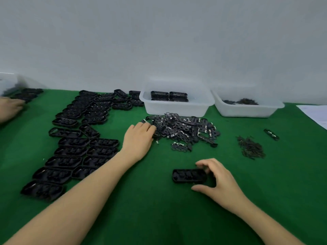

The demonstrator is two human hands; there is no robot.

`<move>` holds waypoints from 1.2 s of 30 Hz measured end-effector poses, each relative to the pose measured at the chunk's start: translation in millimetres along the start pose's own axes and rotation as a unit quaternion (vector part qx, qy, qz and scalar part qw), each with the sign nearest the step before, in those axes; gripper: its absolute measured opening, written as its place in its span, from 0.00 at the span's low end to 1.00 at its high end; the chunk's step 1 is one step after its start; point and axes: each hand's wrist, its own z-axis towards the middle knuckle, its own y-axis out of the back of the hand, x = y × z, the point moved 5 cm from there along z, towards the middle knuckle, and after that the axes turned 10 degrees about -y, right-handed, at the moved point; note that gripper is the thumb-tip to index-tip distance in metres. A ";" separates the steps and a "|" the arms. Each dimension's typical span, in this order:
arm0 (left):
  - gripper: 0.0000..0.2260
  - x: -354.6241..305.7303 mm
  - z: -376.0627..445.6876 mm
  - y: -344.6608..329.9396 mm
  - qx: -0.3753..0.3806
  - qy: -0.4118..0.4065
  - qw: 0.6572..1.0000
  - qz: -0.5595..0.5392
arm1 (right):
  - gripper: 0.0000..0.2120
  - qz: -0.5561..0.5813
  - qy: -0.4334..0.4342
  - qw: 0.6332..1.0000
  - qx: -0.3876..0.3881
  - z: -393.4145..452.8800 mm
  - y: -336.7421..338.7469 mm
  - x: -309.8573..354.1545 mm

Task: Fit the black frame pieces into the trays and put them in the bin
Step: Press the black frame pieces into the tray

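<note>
Far left edge: another person's hand (10, 107), reaching toward a short row of black trays (29, 94) beside a clear container (10, 82), blurred; left part of the green table (159, 209): many black trays (70, 151) laid out in two rough columns from near edge to far wall, open side up, some touching their neighbours; one tray (89, 131) lying askew between the columns.

Centre: left hand (138, 137) stretched forward, palm down, fingertips (150, 127) at the left edge of the pile of black frame pieces (185, 131); grip here not resolved, since the fingertips were hidden among the pieces; whether anything was pinched, cannot tell; pile heaped just in front of the white bin (177, 105); one frame piece (181, 146) lying apart at the near side of the pile; bin holding black filled trays (169, 96) side by side on its floor.

Centre right, nearer: single tray (189, 175) flat on the table, held at its right end by the right hand (221, 183); grip narrow, thumb (200, 189) at the near side, fingers (203, 164) curled over the far edge.

Right: second white bin (247, 106) with a few dark small parts (247, 101) inside; heap of thin dark pins (251, 147) on the table, well apart from the pile; lone frame piece (271, 134) beyond it; sheet of white paper (316, 115) at the right edge.
</note>
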 end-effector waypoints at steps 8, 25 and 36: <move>0.08 1.6 11.8 16.0 -0.054 -0.122 0.991 0.016 | 0.17 0.053 0.061 0.987 -0.142 -13.9 14.8 5.5; 0.12 -99.2 -39.5 50.7 -0.147 0.253 0.506 -0.811 | 0.02 0.301 0.049 0.949 -0.086 -4.2 20.5 56.6; 0.28 -126.8 -32.7 43.4 -0.070 0.118 0.360 -0.923 | 0.08 0.446 -0.012 0.894 0.036 8.8 21.6 53.8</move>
